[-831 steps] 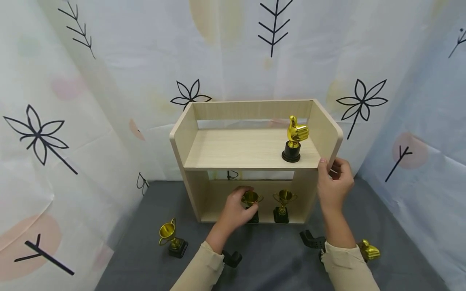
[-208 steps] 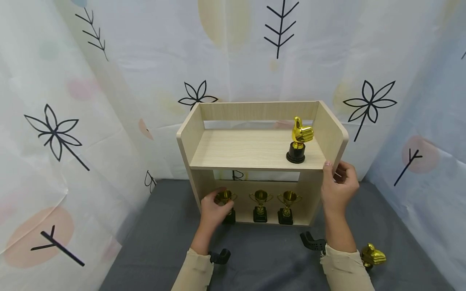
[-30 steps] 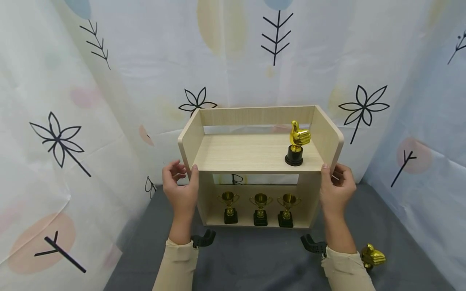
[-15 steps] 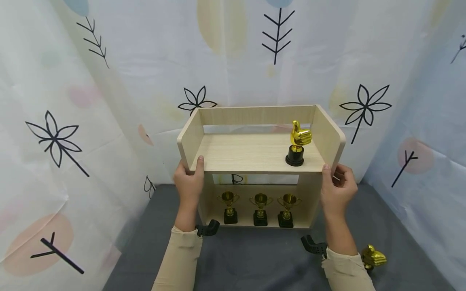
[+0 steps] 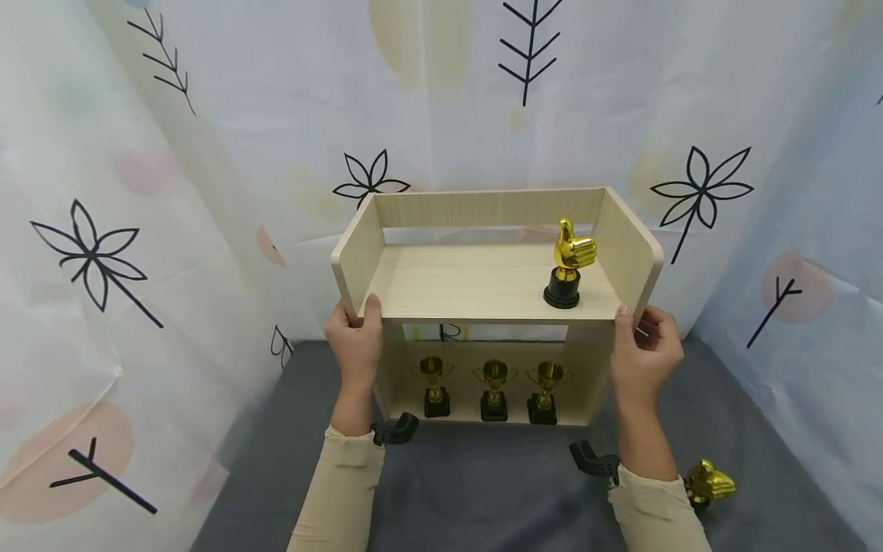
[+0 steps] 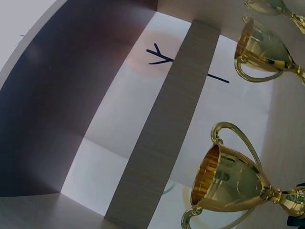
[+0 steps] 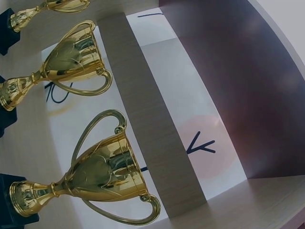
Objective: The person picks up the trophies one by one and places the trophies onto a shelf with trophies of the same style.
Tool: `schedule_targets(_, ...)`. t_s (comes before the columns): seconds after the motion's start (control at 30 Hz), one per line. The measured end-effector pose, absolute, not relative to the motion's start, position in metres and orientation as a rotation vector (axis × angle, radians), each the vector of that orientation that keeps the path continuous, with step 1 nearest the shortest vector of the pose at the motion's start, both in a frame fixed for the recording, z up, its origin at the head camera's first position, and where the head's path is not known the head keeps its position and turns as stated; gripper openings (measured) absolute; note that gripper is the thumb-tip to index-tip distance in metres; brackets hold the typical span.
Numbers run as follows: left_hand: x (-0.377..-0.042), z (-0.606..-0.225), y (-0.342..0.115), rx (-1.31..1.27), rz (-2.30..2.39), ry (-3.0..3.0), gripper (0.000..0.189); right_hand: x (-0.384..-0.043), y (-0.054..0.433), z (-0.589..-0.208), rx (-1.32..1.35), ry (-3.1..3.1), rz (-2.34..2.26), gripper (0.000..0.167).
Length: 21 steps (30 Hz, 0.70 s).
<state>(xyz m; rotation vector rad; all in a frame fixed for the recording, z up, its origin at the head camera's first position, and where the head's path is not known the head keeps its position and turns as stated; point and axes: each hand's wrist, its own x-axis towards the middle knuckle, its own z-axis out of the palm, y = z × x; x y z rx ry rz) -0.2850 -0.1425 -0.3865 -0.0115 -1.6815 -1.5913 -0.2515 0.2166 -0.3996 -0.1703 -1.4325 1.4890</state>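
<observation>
A pale wooden two-tier shelf [image 5: 455, 284] stands ahead in the head view. My left hand [image 5: 356, 341] grips its left side panel at upper-board height, thumb at the front edge. On the opposite side panel, my right hand [image 5: 645, 356] holds with thumb in front and fingers behind. Three gold trophy cups on black bases line the lower tier: a left cup [image 5: 432, 370], a middle cup [image 5: 494, 373] and a right cup [image 5: 549, 375]. A gold thumbs-up trophy [image 5: 574, 253] stands at the upper tier's right. Both wrist views look into the lower tier, at a near cup [image 6: 228, 179] and a near cup [image 7: 105, 167].
Another gold thumbs-up trophy [image 5: 710, 481] is on the dark grey table [image 5: 483, 491], beside my right sleeve and partly hidden by it. A patterned white cloth [image 5: 441, 115] hangs behind the shelf and at both sides.
The cup formerly on the table at left now stands in the lower tier. My left hand has left the cups and closed on the left panel; my right hand keeps its hold.
</observation>
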Motion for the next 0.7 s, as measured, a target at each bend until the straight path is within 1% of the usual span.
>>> schedule_targets(0.2, -0.283, -0.383, -0.136, 0.040, -1.586, -1.659, 0.019, -0.250, 0.218, -0.397, -0.165, -1.420, 1.480, 0.021)
schedule_targets(0.33, -0.273, -0.372, -0.130, 0.054, -1.597, -1.634, 0.017, -0.251, 0.217, -0.397, -0.163, -1.432, 1.490, 0.019)
schedule_targets(0.5, -0.263, -0.363, -0.127, 0.059, -1.588, -1.633, 0.019, -0.249, 0.216, -0.396, -0.183, -1.454, 1.508, 0.021)
schedule_targets(0.7, -0.260, -0.359, -0.127, 0.028, -1.596, -1.632, 0.020, -0.243, 0.216, -0.392, -0.202, -1.501, 1.502, 0.026)
